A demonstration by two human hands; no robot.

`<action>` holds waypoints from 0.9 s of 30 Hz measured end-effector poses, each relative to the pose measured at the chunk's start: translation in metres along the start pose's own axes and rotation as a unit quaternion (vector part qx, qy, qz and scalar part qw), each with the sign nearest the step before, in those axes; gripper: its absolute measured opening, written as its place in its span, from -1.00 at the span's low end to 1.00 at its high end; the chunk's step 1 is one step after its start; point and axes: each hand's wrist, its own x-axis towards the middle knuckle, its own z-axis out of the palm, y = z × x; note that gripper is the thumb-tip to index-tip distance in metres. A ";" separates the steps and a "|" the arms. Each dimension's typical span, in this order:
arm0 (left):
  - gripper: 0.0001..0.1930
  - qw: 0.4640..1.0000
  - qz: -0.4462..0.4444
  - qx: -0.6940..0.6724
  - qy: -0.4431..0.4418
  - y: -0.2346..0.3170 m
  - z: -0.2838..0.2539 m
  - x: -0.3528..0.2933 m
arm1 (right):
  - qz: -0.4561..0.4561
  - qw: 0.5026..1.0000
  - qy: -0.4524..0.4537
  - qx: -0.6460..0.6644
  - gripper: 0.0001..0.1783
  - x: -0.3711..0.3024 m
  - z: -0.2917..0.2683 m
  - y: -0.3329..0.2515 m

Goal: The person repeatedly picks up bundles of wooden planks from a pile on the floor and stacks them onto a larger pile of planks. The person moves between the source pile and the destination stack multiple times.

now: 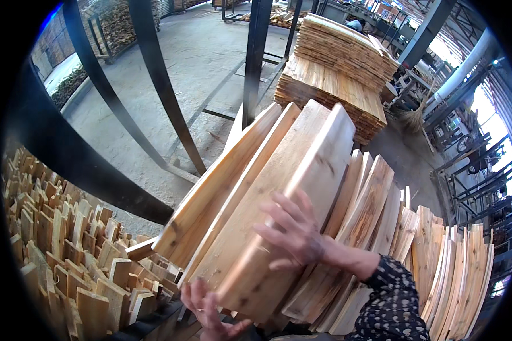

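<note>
A pale, thick wooden plank (325, 156) stands on its long edge, tilted, and its near part is blurred by motion. Over its upper edge lies my right hand (293, 230), slightly smeared, its fingers reaching across to the left face. My left hand (207, 311) is at the near lower corner of the plank, thumb and fingers apart; whether it touches the wood I cannot tell. Left of this plank lean a wide board (261, 187) and a knotty board (210, 202). More upright boards (361, 219), some with rough edges, stand close on its right.
Dark metal posts (164, 85) rise at the left, before a concrete floor (205, 62). Many short wood pieces (94, 310) stand packed at the lower left. Stacked boards (338, 79) are beyond the planks. A broom (413, 118) and metal frames (478, 162) are at the right.
</note>
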 end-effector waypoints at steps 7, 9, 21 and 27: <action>-0.11 0.970 -0.087 0.145 0.173 -0.016 0.021 0.027 | -0.001 0.997 -0.022 0.079 -0.60 0.122 0.061 0.055; -0.21 0.974 -0.121 0.016 0.193 -0.005 0.016 0.031 | 0.030 0.996 -0.008 0.085 -0.62 0.118 0.063 0.058; -0.29 0.997 0.008 0.076 -0.008 -0.006 0.043 -0.009 | 0.012 0.995 0.046 0.086 -0.47 0.051 -0.006 0.067; -0.51 0.986 0.029 0.127 0.103 -0.029 0.030 0.016 | 0.126 0.990 -0.064 -0.027 -0.24 -0.055 -0.009 0.063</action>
